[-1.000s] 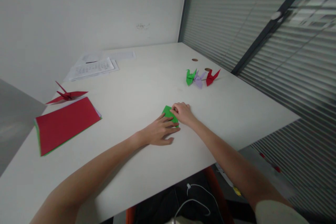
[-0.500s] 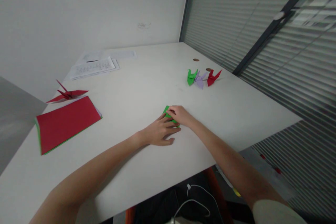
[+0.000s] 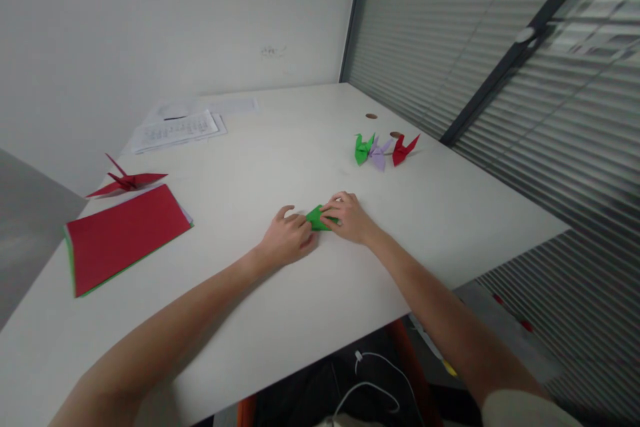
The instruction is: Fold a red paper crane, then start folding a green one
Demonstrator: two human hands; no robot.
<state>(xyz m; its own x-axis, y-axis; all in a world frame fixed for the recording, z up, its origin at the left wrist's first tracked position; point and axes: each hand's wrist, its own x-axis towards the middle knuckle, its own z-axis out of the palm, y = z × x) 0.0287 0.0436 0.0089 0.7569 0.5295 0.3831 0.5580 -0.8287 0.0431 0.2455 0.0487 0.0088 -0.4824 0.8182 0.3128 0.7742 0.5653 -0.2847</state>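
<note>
A small piece of folded green origami paper (image 3: 318, 219) lies on the white table (image 3: 240, 320) between my two hands. My left hand (image 3: 289, 237) pinches its left corner, with the index finger raised and curled. My right hand (image 3: 347, 217) is closed over the right part of the paper, thumb and fingers on its edge. The fingers hide that right end, so its full outline does not show.
A green paper crane (image 3: 363, 149), a lilac one (image 3: 379, 155) and a red one (image 3: 404, 149) stand at the far right. To the left lie red paper sheets (image 3: 127, 237), a larger red crane (image 3: 127, 181) and printed papers (image 3: 175, 131). Blinds (image 3: 430, 47) line the right side.
My left hand has drawn back left from lying spread over the paper and now pinches its left corner. The green paper has turned and looks more triangular. My right hand stays on its right side.
</note>
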